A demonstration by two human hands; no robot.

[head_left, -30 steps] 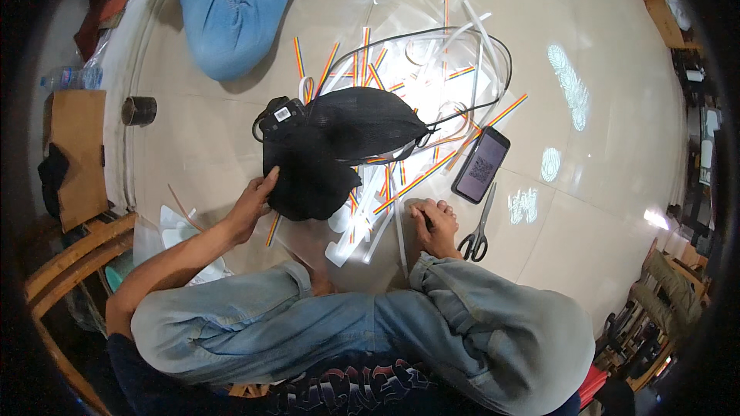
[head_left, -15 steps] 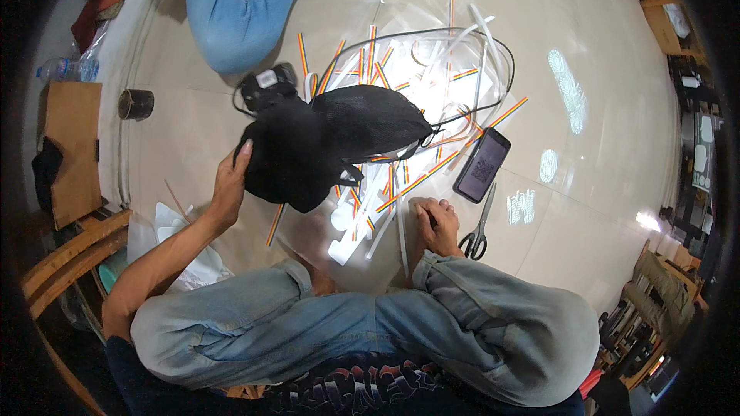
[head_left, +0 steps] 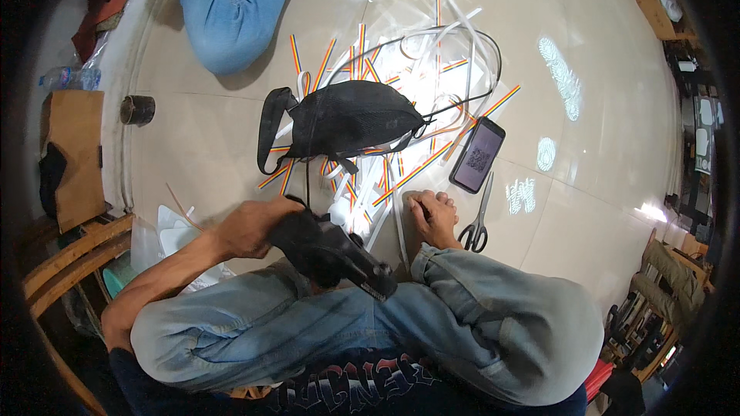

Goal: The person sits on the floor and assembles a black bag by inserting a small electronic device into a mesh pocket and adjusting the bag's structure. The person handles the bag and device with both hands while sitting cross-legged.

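Observation:
My left hand (head_left: 250, 227) is closed around one end of a black fabric piece of gear (head_left: 316, 250), held above my lap. A dark, hard-looking part (head_left: 378, 281) sits at its other end, over my jeans; its exact kind is unclear. A thin black cord rises from the gear toward a black mesh bag (head_left: 354, 115) with a strap, lying in front of me. Under and around the bag are scattered rainbow-striped strips (head_left: 420, 173) and white strips. My right hand does not show.
My bare foot (head_left: 435, 219) is beside a phone (head_left: 478, 156) with a square code on its screen and black scissors (head_left: 475, 231). Another person's jeans-clad leg (head_left: 235, 19) is at the far left. A dark tape roll (head_left: 139, 109) and cardboard (head_left: 77, 154) lie to the left.
My left hand has brought the black gear back from beside the bag, down toward my lap, and turned it. The mesh bag and its strap are now uncovered.

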